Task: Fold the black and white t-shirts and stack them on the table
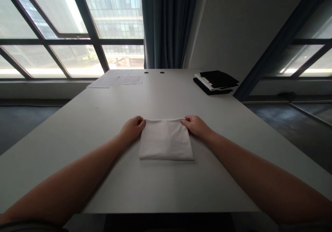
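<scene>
A white folded cloth [166, 140] lies on the white table [166, 187] in front of me, roughly square with its near edge flat on the surface. My left hand [133, 127] pinches its far left corner between thumb and fingers. At the far right corner, my right hand [196, 125] grips the cloth the same way. The far edge is stretched straight between both hands. Some fingertips are hidden behind the cloth and the curled hands.
Black folders with papers [216, 82] are stacked at the table's far right. Paper sheets [111, 79] lie at the far left. Two round holes sit near the far edge. Beyond stand windows [121, 55] and a dark blue curtain [168, 24].
</scene>
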Action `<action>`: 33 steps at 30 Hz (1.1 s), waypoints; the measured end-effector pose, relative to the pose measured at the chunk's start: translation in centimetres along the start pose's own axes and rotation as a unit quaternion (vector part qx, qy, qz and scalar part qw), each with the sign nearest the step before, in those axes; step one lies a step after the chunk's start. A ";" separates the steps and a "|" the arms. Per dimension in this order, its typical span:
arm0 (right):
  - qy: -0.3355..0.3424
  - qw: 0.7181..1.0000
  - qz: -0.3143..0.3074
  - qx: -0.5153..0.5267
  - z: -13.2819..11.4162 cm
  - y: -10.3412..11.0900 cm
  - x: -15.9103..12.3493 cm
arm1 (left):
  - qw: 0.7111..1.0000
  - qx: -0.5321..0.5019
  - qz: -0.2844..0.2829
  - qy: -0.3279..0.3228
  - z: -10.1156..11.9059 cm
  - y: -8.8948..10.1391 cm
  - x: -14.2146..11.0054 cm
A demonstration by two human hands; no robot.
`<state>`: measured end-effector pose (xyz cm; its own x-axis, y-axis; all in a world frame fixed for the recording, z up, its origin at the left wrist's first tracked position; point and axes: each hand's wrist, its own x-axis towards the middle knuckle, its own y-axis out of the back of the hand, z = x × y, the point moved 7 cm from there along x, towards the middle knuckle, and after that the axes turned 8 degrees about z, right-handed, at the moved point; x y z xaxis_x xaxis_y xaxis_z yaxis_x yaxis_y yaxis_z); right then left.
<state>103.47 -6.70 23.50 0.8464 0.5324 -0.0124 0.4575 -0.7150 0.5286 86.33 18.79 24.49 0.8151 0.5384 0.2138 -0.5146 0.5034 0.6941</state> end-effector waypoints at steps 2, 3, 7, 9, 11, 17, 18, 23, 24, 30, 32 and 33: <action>0.061 0.990 0.032 -0.122 -0.2 0.3 0.5 | 0.996 0.089 0.014 -0.025 -0.3 0.0 0.5; 0.091 0.981 0.045 -0.168 -0.6 0.4 0.5 | 0.993 0.113 0.019 -0.035 -0.4 0.1 0.5; 0.223 0.928 0.106 -0.279 -3.0 0.1 -1.0 | 0.982 0.117 0.065 -0.136 1.6 0.7 -0.4; 0.297 0.899 0.114 -0.301 -4.5 -1.1 -2.4 | 0.968 0.100 0.064 -0.220 3.7 0.2 -1.5; 0.334 0.884 0.076 -0.318 -5.1 -3.0 -3.6 | 0.956 0.119 0.018 -0.269 5.1 -1.5 -2.4; 0.234 0.893 -0.090 -0.373 -2.5 -6.1 -3.6 | 0.934 0.222 -0.146 -0.240 3.8 -6.1 -1.8; 0.220 0.896 -0.097 -0.373 -2.2 -5.9 -3.3 | 0.935 0.223 -0.149 -0.232 3.2 -6.0 -1.3; 0.191 0.905 -0.066 -0.374 -1.2 -4.4 -1.8 | 0.942 0.223 -0.134 -0.210 1.2 -4.7 -0.2; 0.189 0.905 -0.051 -0.377 -1.2 -4.1 -1.6 | 0.943 0.221 -0.127 -0.214 1.4 -4.3 -0.3; 0.313 0.869 0.008 -0.383 -3.2 -3.8 -4.4 | 0.933 0.164 -0.056 -0.316 5.5 -3.3 -4.2; 0.355 0.858 -0.041 -0.368 -3.5 -4.9 -5.9 | 0.923 0.160 -0.065 -0.344 6.2 -4.0 -5.4; 0.363 0.856 -0.066 -0.362 -3.4 -5.5 -6.4 | 0.919 0.166 -0.076 -0.351 6.3 -4.5 -5.8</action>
<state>94.65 -4.62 23.55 0.2876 0.9163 0.2786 0.0248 -0.2979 0.9543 85.59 9.17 24.50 0.9016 -0.1475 0.4067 -0.3661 0.2407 0.8989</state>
